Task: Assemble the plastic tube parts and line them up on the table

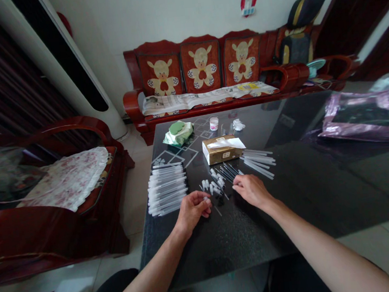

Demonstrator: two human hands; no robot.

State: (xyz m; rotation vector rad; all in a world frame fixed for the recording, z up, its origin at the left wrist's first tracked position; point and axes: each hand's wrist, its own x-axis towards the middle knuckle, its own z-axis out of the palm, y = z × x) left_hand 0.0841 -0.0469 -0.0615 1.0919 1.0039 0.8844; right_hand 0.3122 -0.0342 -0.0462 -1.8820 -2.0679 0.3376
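Observation:
My left hand (192, 211) is closed in a pinch, with a small whitish cap-like piece between thumb and fingers. Just beyond it lie several short translucent caps (216, 188) and tiny dark bits. My right hand (254, 191) has its fingertips pressed together at the near end of a bunch of dark pen refills (228, 171); what it pinches is hidden. Left of my left hand, translucent pen barrels (167, 191) are stacked side by side in a row. More clear tubes (258, 160) lie fanned out beyond my right hand.
A gold tissue box (225, 154) stands behind the refills on the black table (293, 214). Farther back are a green wipes packet (179, 132), a small white cup (214, 124) and crumpled tissue (238, 124). A purple plastic package (370, 121) lies on the right.

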